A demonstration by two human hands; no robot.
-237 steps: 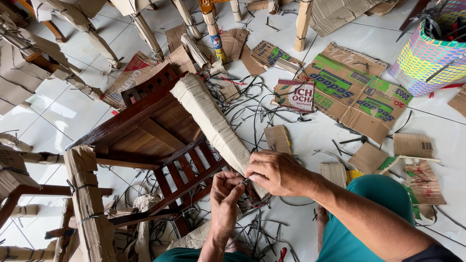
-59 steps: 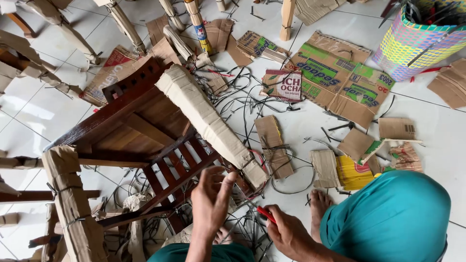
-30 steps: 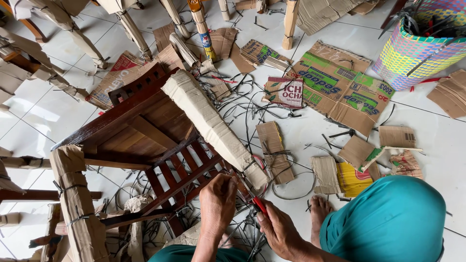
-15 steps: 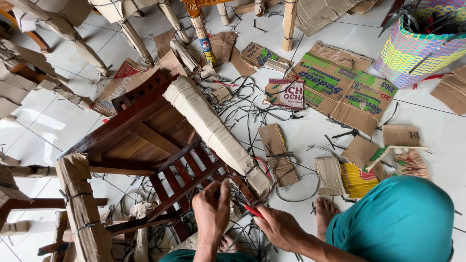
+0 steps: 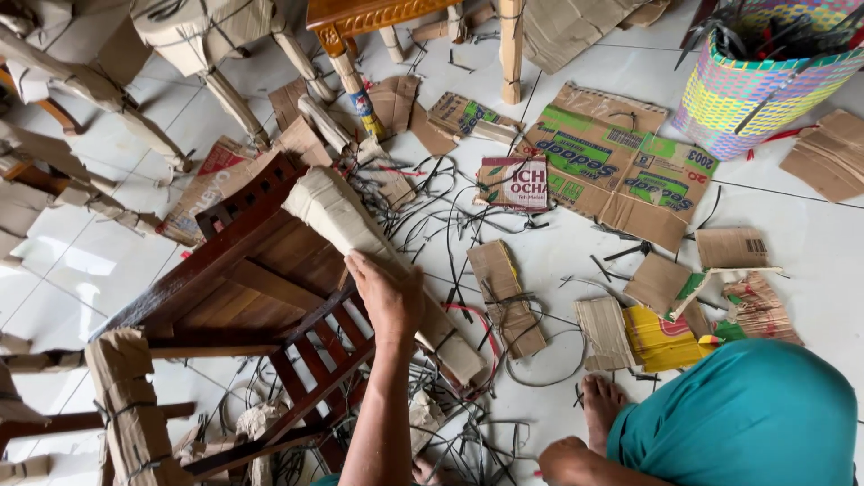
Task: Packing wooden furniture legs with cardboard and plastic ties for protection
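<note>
White tiled floor (image 5: pixel 810 234), strewn with cardboard scraps and black straps. Your right hand (image 5: pixel 562 457) sits low by your knee, its grip hidden. Your left hand (image 5: pixel 387 292) clasps the cardboard-wrapped chair leg (image 5: pixel 360 238), apparently steadying it; the next move probably needs strapping. It runs diagonally away, up-left.

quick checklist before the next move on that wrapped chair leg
1. Left hand on the cardboard-wrapped leg: ok, it rests on the wrap.
2. Right hand ready: cannot tell, it is low at the frame edge and what it holds is hidden.
3. Wrap tied at the lower end: ok, a dark strap circles it.
4. Chair steady: ok, it lies on its side on the floor.
5. Foot clear of scraps: not ok, straps lie beside it.
</note>
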